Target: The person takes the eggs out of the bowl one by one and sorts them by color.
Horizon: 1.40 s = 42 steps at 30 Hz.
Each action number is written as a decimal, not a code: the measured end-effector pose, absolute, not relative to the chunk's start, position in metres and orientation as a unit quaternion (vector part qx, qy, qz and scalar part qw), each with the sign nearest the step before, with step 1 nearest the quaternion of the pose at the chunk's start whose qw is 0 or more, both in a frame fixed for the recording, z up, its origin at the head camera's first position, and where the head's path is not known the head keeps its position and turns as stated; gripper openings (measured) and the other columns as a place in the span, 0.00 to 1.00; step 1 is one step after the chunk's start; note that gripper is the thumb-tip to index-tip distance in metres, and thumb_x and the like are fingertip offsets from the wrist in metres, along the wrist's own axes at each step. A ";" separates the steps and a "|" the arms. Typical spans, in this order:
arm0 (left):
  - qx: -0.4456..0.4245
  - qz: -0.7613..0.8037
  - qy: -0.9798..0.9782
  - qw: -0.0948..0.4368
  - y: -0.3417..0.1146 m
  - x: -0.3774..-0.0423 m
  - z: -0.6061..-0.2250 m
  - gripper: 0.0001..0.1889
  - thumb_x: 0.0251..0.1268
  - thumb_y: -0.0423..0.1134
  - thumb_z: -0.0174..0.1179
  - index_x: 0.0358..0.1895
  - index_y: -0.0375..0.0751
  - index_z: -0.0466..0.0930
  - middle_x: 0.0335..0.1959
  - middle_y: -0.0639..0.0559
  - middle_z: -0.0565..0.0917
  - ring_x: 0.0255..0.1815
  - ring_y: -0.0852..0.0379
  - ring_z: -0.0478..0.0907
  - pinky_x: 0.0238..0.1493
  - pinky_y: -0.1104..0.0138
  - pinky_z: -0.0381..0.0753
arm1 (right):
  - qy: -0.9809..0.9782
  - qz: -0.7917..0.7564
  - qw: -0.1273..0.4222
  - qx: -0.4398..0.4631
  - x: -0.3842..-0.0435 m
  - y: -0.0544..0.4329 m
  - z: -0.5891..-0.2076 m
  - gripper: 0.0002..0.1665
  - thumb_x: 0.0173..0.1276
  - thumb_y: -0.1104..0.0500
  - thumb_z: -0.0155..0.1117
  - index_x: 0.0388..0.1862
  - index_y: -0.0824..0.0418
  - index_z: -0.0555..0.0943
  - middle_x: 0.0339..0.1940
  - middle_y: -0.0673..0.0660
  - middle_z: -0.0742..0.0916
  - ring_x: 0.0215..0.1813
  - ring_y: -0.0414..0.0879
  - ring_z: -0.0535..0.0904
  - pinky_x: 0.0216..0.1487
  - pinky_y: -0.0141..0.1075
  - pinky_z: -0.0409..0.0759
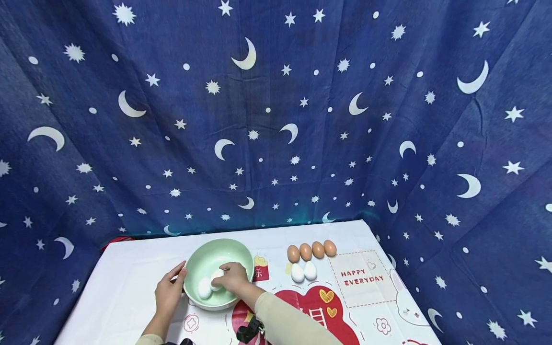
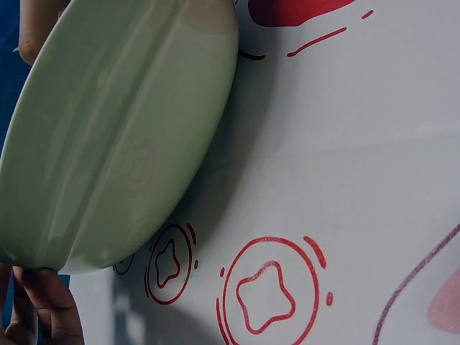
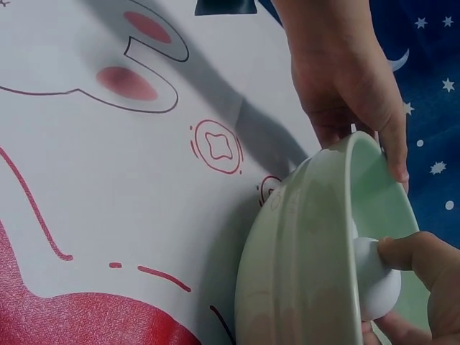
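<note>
A pale green bowl (image 1: 202, 255) stands on the table, left of its middle. My left hand (image 1: 169, 288) grips the bowl's left rim, its thumb at the rim and the other fingers against the outer wall; the right wrist view also shows this grip. Reaching in over the bowl's right side, my right hand (image 1: 236, 279) holds a white egg (image 3: 378, 279) between thumb and fingers, low inside the bowl. Another white egg (image 1: 204, 288) lies in the bowl just left of the held one. The left wrist view shows mostly the bowl's outer wall (image 2: 122, 136).
Right of the bowl, several brown eggs (image 1: 305, 251) lie in a row. Two white eggs (image 1: 310, 270) sit side by side in front of them. A white printed cloth (image 1: 142, 268) covers the table, and a dark blue star-patterned curtain (image 1: 267, 120) hangs behind it.
</note>
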State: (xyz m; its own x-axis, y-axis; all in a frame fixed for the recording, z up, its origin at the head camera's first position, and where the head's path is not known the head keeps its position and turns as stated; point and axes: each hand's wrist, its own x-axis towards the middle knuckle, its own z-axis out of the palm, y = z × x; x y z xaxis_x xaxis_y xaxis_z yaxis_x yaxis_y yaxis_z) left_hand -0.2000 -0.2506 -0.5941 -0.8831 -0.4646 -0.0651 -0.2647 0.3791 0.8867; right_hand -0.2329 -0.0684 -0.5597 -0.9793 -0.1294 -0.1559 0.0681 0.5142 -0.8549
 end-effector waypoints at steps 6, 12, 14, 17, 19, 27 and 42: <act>0.220 -0.511 -0.826 0.092 -0.250 -0.199 -0.595 0.26 0.76 0.52 0.50 0.66 0.38 0.73 0.59 0.30 0.77 0.44 0.49 0.82 0.29 0.76 0.82 | 0.852 -0.512 0.108 -0.014 -0.230 -0.065 -0.559 0.25 0.43 0.62 0.82 0.44 0.63 0.86 0.35 0.50 0.87 0.39 0.37 0.79 0.42 0.27 0.82; 0.222 -0.510 -0.826 0.090 -0.248 -0.199 -0.595 0.26 0.76 0.51 0.50 0.66 0.38 0.73 0.58 0.30 0.77 0.45 0.46 0.82 0.29 0.76 0.82 | 0.840 -0.532 0.108 -0.028 -0.227 -0.056 -0.554 0.24 0.44 0.62 0.81 0.44 0.64 0.87 0.35 0.50 0.88 0.39 0.37 0.80 0.41 0.27 0.82; 0.221 -0.509 -0.827 0.091 -0.248 -0.199 -0.595 0.26 0.76 0.52 0.50 0.66 0.38 0.73 0.58 0.30 0.77 0.45 0.46 0.82 0.30 0.75 0.82 | 0.830 -0.545 0.110 -0.031 -0.226 -0.052 -0.552 0.24 0.45 0.63 0.80 0.44 0.65 0.86 0.35 0.51 0.88 0.39 0.37 0.80 0.41 0.27 0.83; 0.221 -0.508 -0.828 0.091 -0.247 -0.200 -0.594 0.26 0.76 0.52 0.50 0.66 0.37 0.73 0.59 0.30 0.77 0.47 0.44 0.81 0.30 0.75 0.82 | 0.817 -0.563 0.117 -0.030 -0.224 -0.046 -0.549 0.23 0.46 0.65 0.79 0.45 0.66 0.86 0.35 0.52 0.87 0.40 0.38 0.80 0.41 0.28 0.84; 0.220 -0.507 -0.828 0.090 -0.247 -0.200 -0.594 0.26 0.76 0.52 0.50 0.66 0.38 0.74 0.60 0.30 0.76 0.49 0.42 0.81 0.30 0.75 0.82 | 0.810 -0.572 0.122 -0.028 -0.223 -0.042 -0.547 0.23 0.47 0.66 0.78 0.45 0.67 0.85 0.36 0.52 0.87 0.40 0.38 0.80 0.41 0.29 0.84; 0.219 -0.505 -0.830 0.095 -0.247 -0.200 -0.594 0.26 0.76 0.52 0.50 0.66 0.37 0.74 0.59 0.30 0.77 0.48 0.42 0.81 0.30 0.76 0.82 | 0.796 -0.588 0.138 -0.038 -0.216 -0.025 -0.535 0.23 0.49 0.67 0.75 0.47 0.67 0.85 0.39 0.53 0.86 0.41 0.40 0.79 0.41 0.31 0.85; 0.221 -0.504 -0.829 0.104 -0.250 -0.201 -0.594 0.24 0.76 0.49 0.52 0.65 0.38 0.75 0.57 0.31 0.79 0.40 0.55 0.81 0.29 0.77 0.81 | 0.778 -0.612 0.132 -0.061 -0.216 0.020 -0.523 0.30 0.51 0.65 0.72 0.56 0.71 0.80 0.44 0.58 0.87 0.44 0.43 0.81 0.41 0.30 0.84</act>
